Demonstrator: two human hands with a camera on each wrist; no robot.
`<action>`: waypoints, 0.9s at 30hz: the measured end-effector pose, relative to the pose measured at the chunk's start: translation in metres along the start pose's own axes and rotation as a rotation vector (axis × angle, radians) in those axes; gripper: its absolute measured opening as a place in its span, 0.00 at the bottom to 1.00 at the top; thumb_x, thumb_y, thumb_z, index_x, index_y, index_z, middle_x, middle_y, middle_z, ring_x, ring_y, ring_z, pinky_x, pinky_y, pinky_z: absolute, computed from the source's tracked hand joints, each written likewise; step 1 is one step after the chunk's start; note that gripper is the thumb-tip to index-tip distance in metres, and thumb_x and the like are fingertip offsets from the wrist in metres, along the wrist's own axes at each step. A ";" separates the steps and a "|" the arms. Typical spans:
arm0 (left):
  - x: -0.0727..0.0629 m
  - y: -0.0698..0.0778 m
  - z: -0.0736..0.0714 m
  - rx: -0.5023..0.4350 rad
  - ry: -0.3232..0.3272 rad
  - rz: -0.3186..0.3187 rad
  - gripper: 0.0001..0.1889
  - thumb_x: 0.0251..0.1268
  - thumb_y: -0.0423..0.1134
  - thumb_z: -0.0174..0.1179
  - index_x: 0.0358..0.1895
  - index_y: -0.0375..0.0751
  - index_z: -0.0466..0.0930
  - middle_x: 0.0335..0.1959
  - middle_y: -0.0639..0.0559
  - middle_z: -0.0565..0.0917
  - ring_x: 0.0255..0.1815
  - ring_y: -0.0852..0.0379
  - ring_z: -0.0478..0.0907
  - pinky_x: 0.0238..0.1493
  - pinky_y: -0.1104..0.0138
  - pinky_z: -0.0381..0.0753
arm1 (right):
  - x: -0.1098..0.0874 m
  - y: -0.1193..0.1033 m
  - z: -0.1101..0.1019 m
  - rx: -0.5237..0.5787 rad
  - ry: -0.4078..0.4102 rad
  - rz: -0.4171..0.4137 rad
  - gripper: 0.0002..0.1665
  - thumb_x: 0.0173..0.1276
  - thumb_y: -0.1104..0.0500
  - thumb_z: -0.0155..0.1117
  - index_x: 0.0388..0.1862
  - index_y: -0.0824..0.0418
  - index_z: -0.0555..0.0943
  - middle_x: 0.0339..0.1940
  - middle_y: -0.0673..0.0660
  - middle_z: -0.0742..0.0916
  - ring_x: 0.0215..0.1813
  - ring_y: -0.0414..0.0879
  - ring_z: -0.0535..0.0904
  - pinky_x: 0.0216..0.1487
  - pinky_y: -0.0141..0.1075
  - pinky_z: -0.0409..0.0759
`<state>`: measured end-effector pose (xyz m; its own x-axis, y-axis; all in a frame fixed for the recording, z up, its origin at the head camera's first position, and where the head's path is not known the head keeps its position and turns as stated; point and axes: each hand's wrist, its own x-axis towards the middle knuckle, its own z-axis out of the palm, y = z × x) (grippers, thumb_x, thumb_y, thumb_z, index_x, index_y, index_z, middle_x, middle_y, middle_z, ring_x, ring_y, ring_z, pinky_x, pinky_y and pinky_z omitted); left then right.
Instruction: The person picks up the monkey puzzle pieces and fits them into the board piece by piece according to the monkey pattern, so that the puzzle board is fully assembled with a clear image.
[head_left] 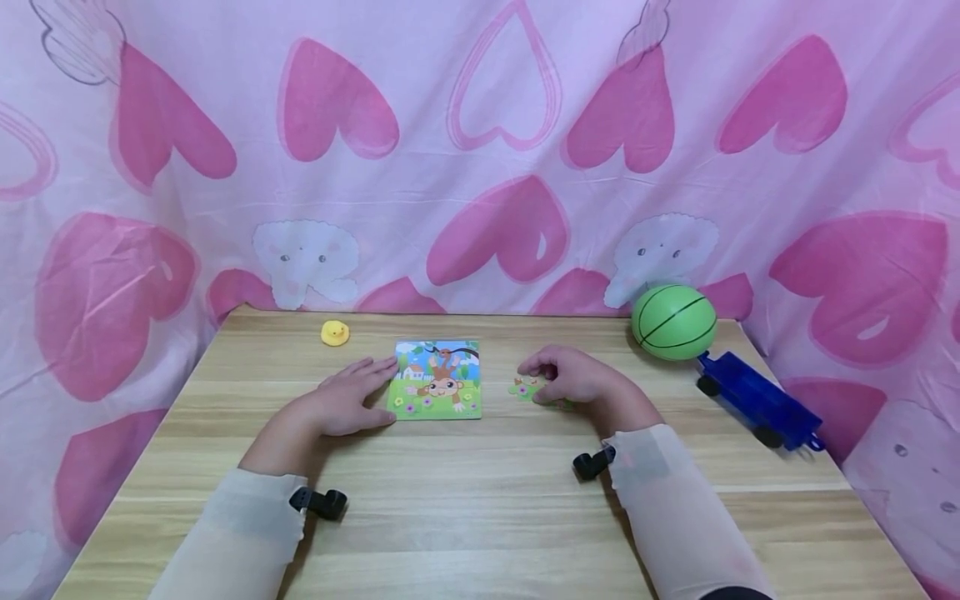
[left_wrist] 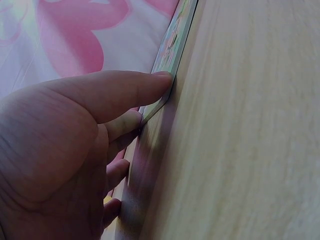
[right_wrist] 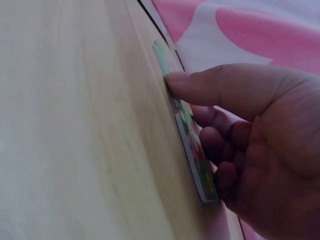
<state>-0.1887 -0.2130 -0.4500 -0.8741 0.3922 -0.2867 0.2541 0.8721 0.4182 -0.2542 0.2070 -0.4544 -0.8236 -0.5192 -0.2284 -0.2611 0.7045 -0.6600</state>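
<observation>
A square jigsaw puzzle (head_left: 438, 382) with a picture of a monkey hanging from a branch lies flat on the table. My left hand (head_left: 352, 398) rests at its left edge; the thumb (left_wrist: 135, 90) and forefinger touch the rim near one corner, and the other fingers reach out loosely. To the right of the puzzle, my right hand (head_left: 577, 379) pinches a small green puzzle piece (head_left: 522, 389) between thumb and curled fingers, low at the tabletop. Close by it, another flowered puzzle piece (right_wrist: 195, 157) lies under the curled fingers, partly hidden by them.
Behind the left hand sits a yellow rubber duck (head_left: 335, 333). A green ball (head_left: 673, 322) stands at the back right, with a blue toy wagon (head_left: 761, 400) beside it along the right edge. A pink heart-patterned curtain (head_left: 495, 225) hangs right behind the wooden table (head_left: 465, 517).
</observation>
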 end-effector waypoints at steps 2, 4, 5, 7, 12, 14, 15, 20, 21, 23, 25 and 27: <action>0.000 -0.001 0.000 -0.002 -0.001 -0.003 0.47 0.73 0.61 0.64 0.89 0.55 0.52 0.91 0.53 0.51 0.91 0.33 0.42 0.82 0.24 0.47 | 0.001 -0.001 0.002 -0.007 0.006 0.011 0.27 0.64 0.62 0.80 0.62 0.51 0.88 0.48 0.52 0.85 0.49 0.48 0.74 0.52 0.38 0.77; 0.000 -0.001 0.001 -0.004 -0.002 -0.004 0.47 0.73 0.61 0.64 0.89 0.55 0.52 0.91 0.54 0.51 0.91 0.33 0.42 0.83 0.24 0.46 | 0.002 -0.003 0.003 -0.007 0.015 0.027 0.26 0.64 0.62 0.80 0.62 0.51 0.89 0.44 0.53 0.84 0.46 0.48 0.74 0.48 0.38 0.77; 0.000 -0.001 0.001 -0.006 -0.002 -0.004 0.47 0.73 0.62 0.64 0.89 0.55 0.52 0.91 0.54 0.51 0.91 0.33 0.42 0.83 0.24 0.46 | 0.003 -0.004 0.004 0.002 0.022 0.040 0.26 0.64 0.62 0.80 0.61 0.50 0.89 0.43 0.54 0.83 0.46 0.48 0.74 0.47 0.38 0.78; 0.000 -0.001 0.001 -0.005 -0.002 -0.004 0.47 0.73 0.62 0.64 0.89 0.55 0.52 0.91 0.54 0.51 0.91 0.33 0.42 0.83 0.24 0.46 | 0.003 -0.006 0.005 0.009 0.038 0.057 0.25 0.65 0.62 0.80 0.61 0.49 0.89 0.42 0.55 0.82 0.46 0.49 0.75 0.44 0.37 0.80; 0.000 -0.001 0.001 -0.001 0.000 -0.002 0.47 0.73 0.61 0.63 0.89 0.55 0.51 0.91 0.54 0.51 0.91 0.33 0.42 0.83 0.24 0.46 | 0.005 -0.009 0.008 0.042 0.085 0.094 0.22 0.67 0.62 0.78 0.58 0.46 0.88 0.47 0.55 0.82 0.49 0.51 0.76 0.41 0.38 0.83; 0.000 0.000 0.001 -0.001 0.002 -0.001 0.47 0.73 0.61 0.64 0.89 0.55 0.52 0.91 0.54 0.51 0.91 0.33 0.42 0.83 0.25 0.46 | 0.005 -0.010 0.008 0.058 0.108 0.104 0.19 0.70 0.61 0.74 0.57 0.46 0.88 0.48 0.55 0.84 0.50 0.51 0.77 0.42 0.39 0.84; 0.000 0.000 0.001 -0.001 0.003 0.000 0.47 0.73 0.61 0.63 0.89 0.55 0.51 0.91 0.54 0.51 0.91 0.33 0.42 0.83 0.25 0.46 | 0.005 -0.011 0.008 0.059 0.119 0.103 0.17 0.72 0.61 0.72 0.56 0.45 0.88 0.48 0.55 0.84 0.50 0.51 0.78 0.42 0.39 0.84; 0.000 -0.001 0.001 0.000 0.006 0.002 0.47 0.73 0.61 0.64 0.89 0.54 0.52 0.91 0.53 0.51 0.91 0.33 0.42 0.83 0.25 0.46 | 0.005 -0.017 0.009 0.044 0.158 0.062 0.13 0.81 0.56 0.64 0.59 0.46 0.87 0.48 0.52 0.87 0.48 0.48 0.80 0.45 0.39 0.84; 0.000 -0.001 0.001 0.000 0.006 0.002 0.47 0.73 0.61 0.64 0.89 0.54 0.52 0.91 0.53 0.51 0.91 0.33 0.42 0.83 0.25 0.46 | 0.005 -0.020 0.010 0.048 0.159 0.055 0.14 0.81 0.55 0.64 0.60 0.46 0.87 0.49 0.51 0.88 0.48 0.48 0.81 0.45 0.39 0.84; 0.000 -0.001 0.001 -0.002 0.006 0.003 0.47 0.73 0.61 0.64 0.89 0.54 0.52 0.91 0.53 0.51 0.91 0.33 0.42 0.84 0.26 0.46 | 0.005 -0.026 0.012 0.063 0.161 0.045 0.15 0.80 0.54 0.65 0.62 0.46 0.87 0.50 0.51 0.89 0.49 0.47 0.82 0.47 0.39 0.84; 0.000 -0.001 0.001 -0.001 0.005 0.003 0.47 0.73 0.61 0.64 0.89 0.54 0.52 0.91 0.53 0.51 0.91 0.33 0.42 0.84 0.26 0.46 | 0.005 -0.034 0.015 0.080 0.158 0.033 0.16 0.80 0.55 0.66 0.62 0.46 0.87 0.50 0.50 0.89 0.50 0.47 0.82 0.48 0.39 0.85; 0.001 -0.001 0.001 -0.001 0.004 0.003 0.47 0.73 0.61 0.64 0.89 0.54 0.52 0.91 0.54 0.51 0.91 0.33 0.42 0.84 0.26 0.46 | 0.007 -0.043 0.020 0.086 0.145 0.019 0.16 0.80 0.54 0.66 0.62 0.46 0.87 0.50 0.48 0.89 0.51 0.47 0.82 0.50 0.39 0.85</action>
<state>-0.1890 -0.2134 -0.4517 -0.8750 0.3938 -0.2816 0.2566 0.8705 0.4201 -0.2384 0.1639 -0.4418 -0.8937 -0.4263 -0.1398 -0.2058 0.6664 -0.7166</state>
